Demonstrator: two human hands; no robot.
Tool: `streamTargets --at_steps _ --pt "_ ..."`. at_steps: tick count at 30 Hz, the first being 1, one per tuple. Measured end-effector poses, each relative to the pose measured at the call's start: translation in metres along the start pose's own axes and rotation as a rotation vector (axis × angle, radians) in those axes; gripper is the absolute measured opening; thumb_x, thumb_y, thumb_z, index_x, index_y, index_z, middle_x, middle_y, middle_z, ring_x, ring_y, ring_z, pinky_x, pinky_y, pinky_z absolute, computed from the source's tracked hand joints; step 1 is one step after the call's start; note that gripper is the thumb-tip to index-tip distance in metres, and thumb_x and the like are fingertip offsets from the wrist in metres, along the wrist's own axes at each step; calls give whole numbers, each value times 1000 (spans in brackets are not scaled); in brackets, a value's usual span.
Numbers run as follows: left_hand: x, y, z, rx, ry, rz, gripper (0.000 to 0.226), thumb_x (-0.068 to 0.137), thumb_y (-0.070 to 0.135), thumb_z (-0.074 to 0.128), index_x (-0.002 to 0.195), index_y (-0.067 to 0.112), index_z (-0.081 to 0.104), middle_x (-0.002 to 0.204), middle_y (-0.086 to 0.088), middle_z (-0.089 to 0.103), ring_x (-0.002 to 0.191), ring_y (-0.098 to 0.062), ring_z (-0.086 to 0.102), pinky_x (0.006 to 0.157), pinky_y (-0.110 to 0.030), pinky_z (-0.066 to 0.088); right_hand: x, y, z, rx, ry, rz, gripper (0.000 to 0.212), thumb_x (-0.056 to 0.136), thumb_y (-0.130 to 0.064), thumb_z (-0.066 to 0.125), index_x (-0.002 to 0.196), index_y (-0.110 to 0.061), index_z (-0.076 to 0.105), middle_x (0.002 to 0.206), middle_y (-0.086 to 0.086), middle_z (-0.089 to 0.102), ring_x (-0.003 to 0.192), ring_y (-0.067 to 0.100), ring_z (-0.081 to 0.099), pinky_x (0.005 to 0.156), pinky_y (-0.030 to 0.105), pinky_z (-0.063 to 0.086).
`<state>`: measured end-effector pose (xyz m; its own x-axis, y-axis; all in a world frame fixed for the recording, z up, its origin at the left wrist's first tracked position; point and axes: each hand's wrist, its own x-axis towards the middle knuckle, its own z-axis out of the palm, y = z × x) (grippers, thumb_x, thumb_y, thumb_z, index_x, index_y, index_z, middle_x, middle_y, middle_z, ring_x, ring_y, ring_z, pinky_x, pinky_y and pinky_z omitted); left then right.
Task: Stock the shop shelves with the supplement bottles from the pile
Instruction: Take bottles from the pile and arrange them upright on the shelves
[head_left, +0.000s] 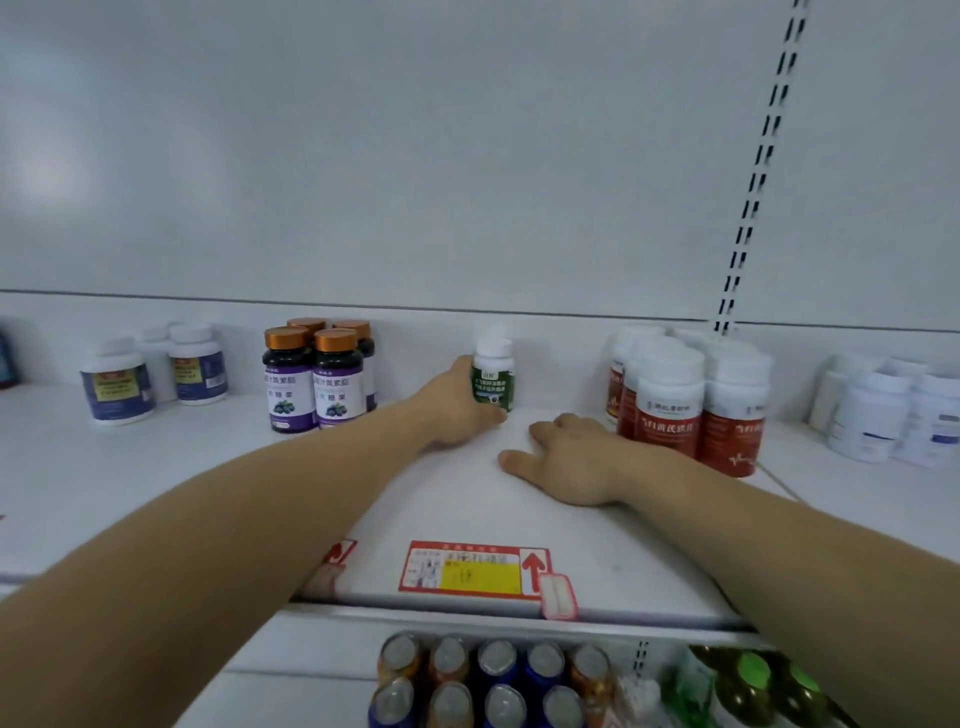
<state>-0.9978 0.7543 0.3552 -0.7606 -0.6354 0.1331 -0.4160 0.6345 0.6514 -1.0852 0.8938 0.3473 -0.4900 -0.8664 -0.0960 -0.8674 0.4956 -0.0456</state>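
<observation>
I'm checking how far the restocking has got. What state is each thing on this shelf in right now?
Green-label bottle: upright near the shelf back, gripped by the left hand.
Right hand: flat on the shelf, holding nothing.
Purple-label bottles: upright, grouped, orange caps on.
Red-label bottles: upright, clustered, white caps on.
Blue-label bottles: upright, capped.
White bottles: upright at far right, blurred.
Cans: upright on the shelf below.

white shelf (156, 493), pale back panel (415, 156)
</observation>
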Motion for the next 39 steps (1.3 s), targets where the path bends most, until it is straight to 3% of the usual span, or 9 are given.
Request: streamTargets --at_steps 7,12,17,23,29,34,37,39 --pt "14 6 7 42 80 -25 57 82 29 70 125 9 39 120 -9 58 104 -26 56 81 -29 40 1 0 4 6 34 -22 80 88 -73 21 144 -17 31 147 15 31 133 34 31 107 47 30" --pt "9 5 -2 73 28 -72 70 81 35 71 134 11 33 123 -7 54 102 -22 54 81 -28 39 -9 -3 -3 -43 65 -23 77 90 -71 23 142 -15 37 141 14 40 127 32 39 103 45 36" --pt "-16 5 -24 131 11 -65 84 83 42 67 148 16 20 144 -9 40 125 -27 45 97 -32 36 -29 -9 -38 -185 316 -100 58 91 -60 40 135 -22 46 131 5 50 121 25 47 93 39 41" --pt "-54 29 -27 138 -72 74 73 85 41 65 144 22 27 141 -3 44 115 -22 49 87 -27 36 -61 30 -94 -81 428 96 59 92 -57 43 142 -26 39 146 3 40 132 25 39 101 38 36" --pt "-72 66 8 94 -128 157 77 85 46 63 147 24 23 149 -3 34 129 -23 41 99 -28 33 -77 89 -94 247 524 218 58 94 -55 41 141 -21 42 148 3 41 134 23 39 103 34 32" --pt "-72 105 39 -65 -131 127 92 81 40 71 150 26 12 152 0 30 132 -21 39 99 -28 35 -84 127 -80 555 372 162 67 91 -54 46 149 -27 26 157 -1 26 140 21 30 109 36 26" --pt "-68 127 53 -188 -152 129 88 85 22 69 149 22 9 126 10 39 110 -10 43 77 -13 40 -86 139 -74 512 307 37 74 88 -40 61 150 -22 25 155 1 29 136 20 35 103 30 31" --pt "-64 135 60 -253 -157 116 88 84 14 70 148 25 11 116 15 36 103 -6 41 79 -17 41 -85 144 -74 431 317 -23 68 85 -32 66 144 -15 35 147 5 39 128 21 43 97 29 36"
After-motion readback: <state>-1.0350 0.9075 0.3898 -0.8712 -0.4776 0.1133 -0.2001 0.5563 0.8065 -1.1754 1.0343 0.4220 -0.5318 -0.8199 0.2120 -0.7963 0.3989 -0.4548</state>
